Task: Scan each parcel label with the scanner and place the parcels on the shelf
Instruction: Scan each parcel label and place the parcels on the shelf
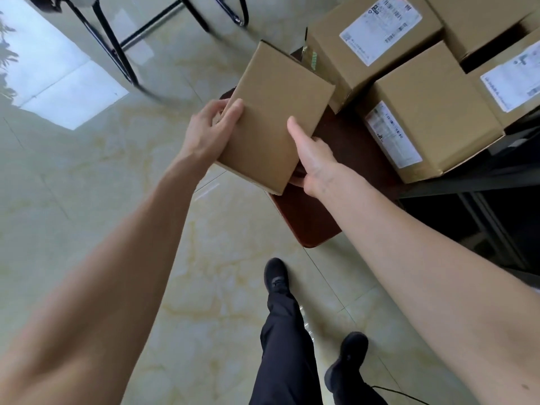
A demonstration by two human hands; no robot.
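Over tiled floor (146,200), parcel (271,118) gripped btwn both hands.

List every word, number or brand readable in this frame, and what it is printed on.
None can be read.
Held parcel: the faces shown are blank.
Top box label: barcodes and print, too blurred.
Front box label: blurred.
Right box label: blurred.
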